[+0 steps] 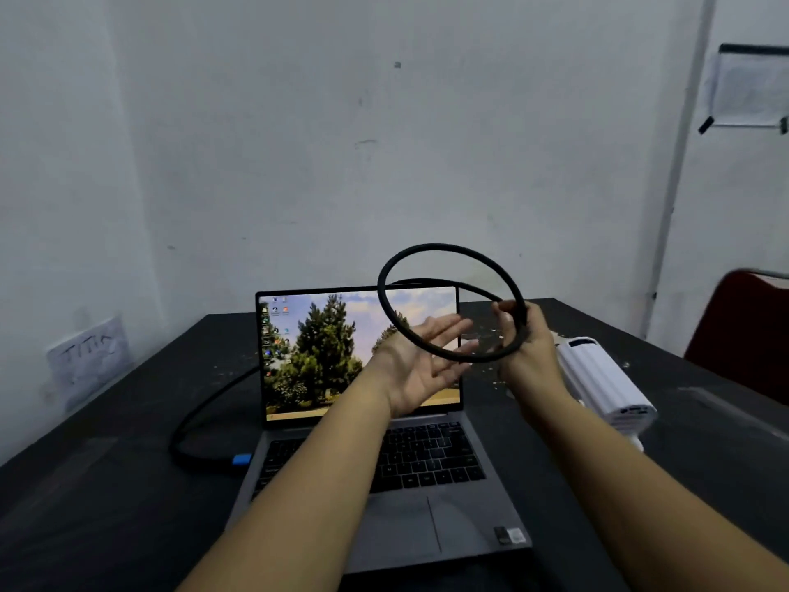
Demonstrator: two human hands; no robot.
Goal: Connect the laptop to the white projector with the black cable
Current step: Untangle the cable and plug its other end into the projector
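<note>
An open grey laptop (427, 476) sits in front of me on the dark table, its screen lit with a tree picture. A black cable (439, 249) forms a raised loop above the screen. My right hand (527, 339) pinches the loop at its right side. My left hand (427, 361) is open, palm up, passing through the loop, which rests across its fingers. The cable's other run curves down at the left to a blue-marked plug (241, 459) at the laptop's left edge. The white projector (602, 382) lies on the table right of the laptop, just behind my right wrist.
The dark table (106, 484) stands against a white wall. A red chair (743, 335) stands at the table's far right. A paper note (87, 356) hangs on the left wall. Small crumbs of debris lie around the projector.
</note>
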